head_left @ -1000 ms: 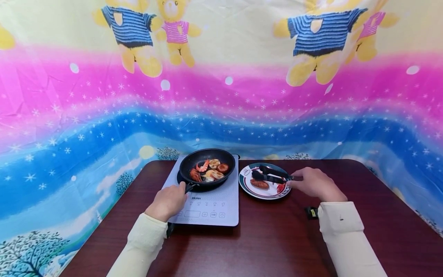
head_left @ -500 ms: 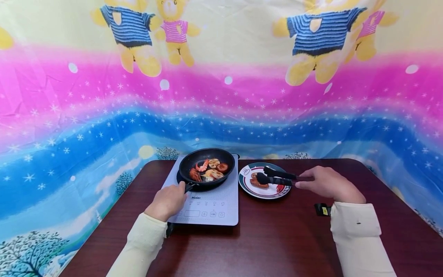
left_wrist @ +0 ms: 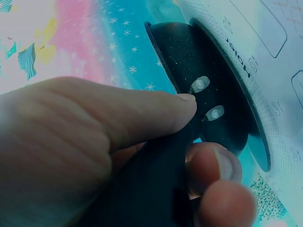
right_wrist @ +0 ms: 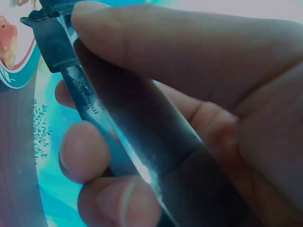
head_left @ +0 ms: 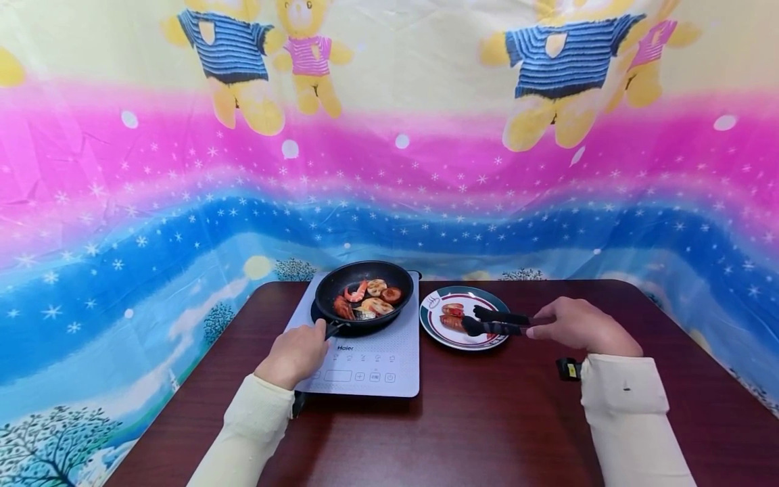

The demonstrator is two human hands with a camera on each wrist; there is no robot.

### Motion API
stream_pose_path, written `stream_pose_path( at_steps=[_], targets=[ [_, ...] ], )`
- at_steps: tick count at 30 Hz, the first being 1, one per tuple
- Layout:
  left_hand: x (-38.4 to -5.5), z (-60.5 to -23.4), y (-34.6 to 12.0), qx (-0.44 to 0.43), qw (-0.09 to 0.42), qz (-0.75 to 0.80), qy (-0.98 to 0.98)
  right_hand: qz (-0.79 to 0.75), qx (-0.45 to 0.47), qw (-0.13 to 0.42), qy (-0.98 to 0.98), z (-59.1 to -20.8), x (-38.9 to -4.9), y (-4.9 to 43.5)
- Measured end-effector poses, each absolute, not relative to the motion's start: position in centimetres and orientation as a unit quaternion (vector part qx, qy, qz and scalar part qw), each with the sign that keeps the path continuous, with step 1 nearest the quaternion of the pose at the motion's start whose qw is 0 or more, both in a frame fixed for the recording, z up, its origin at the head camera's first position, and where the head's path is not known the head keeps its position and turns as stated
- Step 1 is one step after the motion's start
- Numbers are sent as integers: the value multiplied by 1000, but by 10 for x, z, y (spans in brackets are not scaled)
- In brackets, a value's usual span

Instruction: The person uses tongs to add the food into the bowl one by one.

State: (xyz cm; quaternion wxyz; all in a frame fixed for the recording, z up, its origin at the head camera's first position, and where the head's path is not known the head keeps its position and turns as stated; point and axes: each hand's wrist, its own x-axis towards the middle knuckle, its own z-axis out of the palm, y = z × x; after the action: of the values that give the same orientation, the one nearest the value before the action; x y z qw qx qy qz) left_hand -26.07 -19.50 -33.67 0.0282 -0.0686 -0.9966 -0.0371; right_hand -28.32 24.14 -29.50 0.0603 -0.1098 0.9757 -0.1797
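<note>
Right-hand grip [head_left: 578, 327] holds tongs [head_left: 510, 325], tips [head_left: 472, 327] parted beside sausage-like pieces [head_left: 452, 322] on the plate [head_left: 465, 341], three o'clock from the pan [head_left: 332, 292] whose handle [left_wrist: 147, 184] the left-hand grip [head_left: 295, 355] holds; apparent step, food transfer, next likely requiring careful tip alignment.

Pan handle [head_left: 333, 330] is mostly hidden by the left hand [head_left: 294, 354], printed bears [head_left: 234, 61] get cut off up top, and that black thing [head_left: 567, 369] by the right sleeve [head_left: 625, 392]? Too small to tell.
</note>
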Motion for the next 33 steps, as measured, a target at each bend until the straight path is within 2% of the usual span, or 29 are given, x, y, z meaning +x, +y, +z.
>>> stream_pose_path(
  at_steps=[10,23,33],
  targets=[
    [-260,-336,-195,-71,32,-36,-996,-188,-104,76,974,-313,-295,227],
    [-260,-336,-195,-71,32,-41,-996,-194,-121,66,971,-327,-306,212],
    [-260,-336,-195,-69,30,-43,-996,-155,-123,52,979,-324,-304,209]
  ],
)
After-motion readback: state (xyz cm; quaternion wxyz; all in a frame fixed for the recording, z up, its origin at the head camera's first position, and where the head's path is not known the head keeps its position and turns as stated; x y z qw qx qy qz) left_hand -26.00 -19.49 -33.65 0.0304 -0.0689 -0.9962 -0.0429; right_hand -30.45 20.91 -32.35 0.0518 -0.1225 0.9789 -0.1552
